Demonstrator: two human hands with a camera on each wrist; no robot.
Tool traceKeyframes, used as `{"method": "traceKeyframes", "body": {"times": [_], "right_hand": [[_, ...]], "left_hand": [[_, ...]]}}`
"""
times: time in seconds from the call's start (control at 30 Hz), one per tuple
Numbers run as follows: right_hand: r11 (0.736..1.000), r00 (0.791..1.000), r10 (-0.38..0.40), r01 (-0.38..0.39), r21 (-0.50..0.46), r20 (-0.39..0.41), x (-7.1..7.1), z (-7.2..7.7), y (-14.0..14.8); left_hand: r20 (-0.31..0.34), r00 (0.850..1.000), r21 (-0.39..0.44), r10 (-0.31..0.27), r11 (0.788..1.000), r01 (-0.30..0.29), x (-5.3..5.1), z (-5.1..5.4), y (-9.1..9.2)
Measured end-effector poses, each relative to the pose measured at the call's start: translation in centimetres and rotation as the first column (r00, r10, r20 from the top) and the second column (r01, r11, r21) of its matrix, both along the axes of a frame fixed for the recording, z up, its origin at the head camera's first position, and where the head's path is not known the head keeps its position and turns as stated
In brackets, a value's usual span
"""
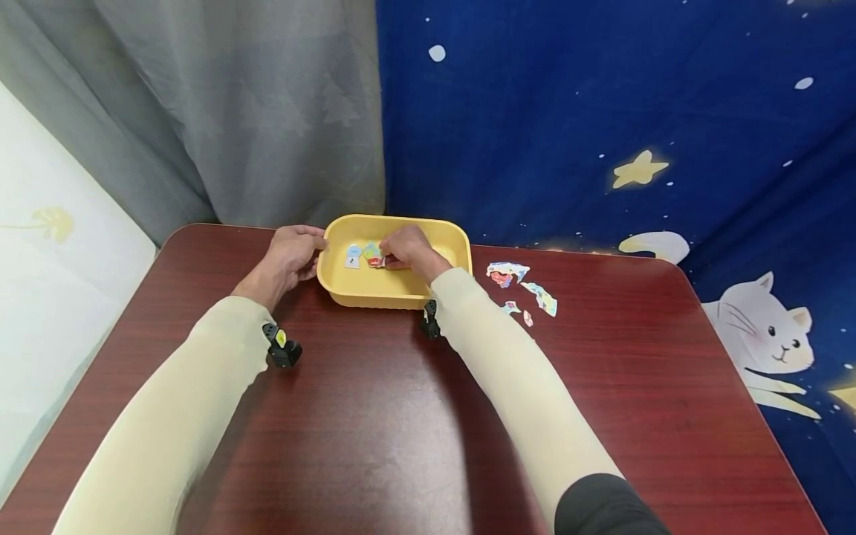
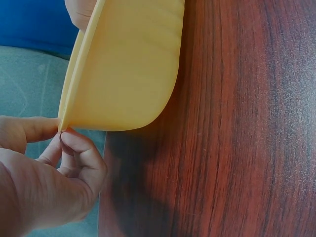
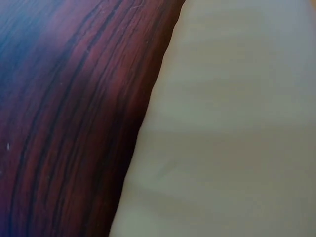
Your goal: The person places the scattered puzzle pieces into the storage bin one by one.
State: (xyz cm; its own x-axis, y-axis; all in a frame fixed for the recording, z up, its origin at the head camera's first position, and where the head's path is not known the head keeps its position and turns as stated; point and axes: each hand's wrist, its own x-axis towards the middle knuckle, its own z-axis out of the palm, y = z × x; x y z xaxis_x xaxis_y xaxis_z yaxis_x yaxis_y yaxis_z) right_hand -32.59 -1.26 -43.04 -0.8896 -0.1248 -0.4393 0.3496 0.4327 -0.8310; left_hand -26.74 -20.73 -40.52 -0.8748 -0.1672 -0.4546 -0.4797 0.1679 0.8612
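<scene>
A yellow plastic tub (image 1: 428, 282) stands at the back of the table, with small coloured paper cutouts (image 1: 353, 258) on its floor. My left hand (image 1: 294, 253) pinches the tub's left rim between thumb and fingers; the left wrist view shows this hand (image 2: 59, 182) at the rim's corner. My right hand (image 1: 409, 247) reaches inside the tub, its curled fingers holding a colourful paper cutout (image 1: 371, 255) near the floor. The fingertips are partly hidden. In the right wrist view only the tub's outer wall (image 3: 222, 123) and tabletop show, without the hand.
Several loose colourful paper pieces (image 1: 539, 299) lie on the dark red wooden table (image 1: 374, 416) to the tub's right. Behind the table hang a grey curtain (image 1: 287, 111) and a blue curtain (image 1: 535, 111) with stars and a cat.
</scene>
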Motion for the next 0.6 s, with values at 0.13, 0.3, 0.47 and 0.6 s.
{"method": "traceKeyframes", "body": {"times": [0.13, 0.3, 0.47, 0.6], "right_hand": [[1.0, 1.0, 0.002, -0.002, 0.01, -0.009, 0.09, 0.09, -0.04], [0.999, 1.0, -0.022, 0.022, 0.025, -0.007, 0.09, 0.14, -0.08], [0.998, 0.999, -0.049, 0.049, 0.047, -0.003, -0.01, 0.27, -0.1], [0.996, 0.998, -0.062, 0.062, 0.065, -0.005, -0.07, 0.4, -0.15]], "left_hand": [[0.003, 1.0, -0.002, -0.003, 1.0, 0.003, -0.02, 0.0, 0.01], [0.001, 1.0, -0.003, -0.004, 1.0, 0.004, 0.02, -0.05, 0.1], [0.0, 1.0, 0.0, -0.002, 1.0, 0.002, 0.0, -0.01, 0.08], [-0.001, 1.0, 0.007, -0.003, 1.0, 0.003, -0.06, 0.07, -0.01]]}}
